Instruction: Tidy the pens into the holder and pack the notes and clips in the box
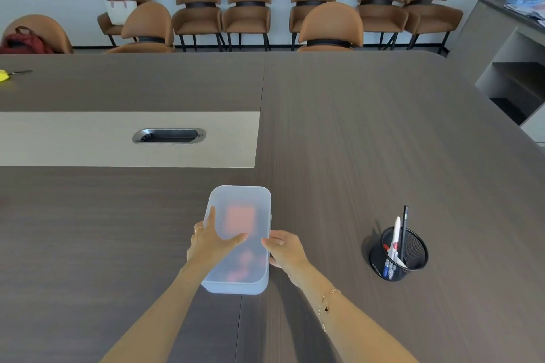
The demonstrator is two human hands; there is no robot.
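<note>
Two hands: left hand [213,237] flat on the lid, right hand [284,247] pinching the box's right edge.
Box: frosted box [239,240] between both grips, long axis running away from the person.
Holder: mesh pen holder [398,253] well right of the right grip, on the table [383,141].

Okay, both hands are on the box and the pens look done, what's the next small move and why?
Probably press the frosted lid down evenly with both hands, left hand on top, right hand at the box's side edge. Reddish shapes show faintly through the lid, and the pens already stand in the mesh holder.
</note>
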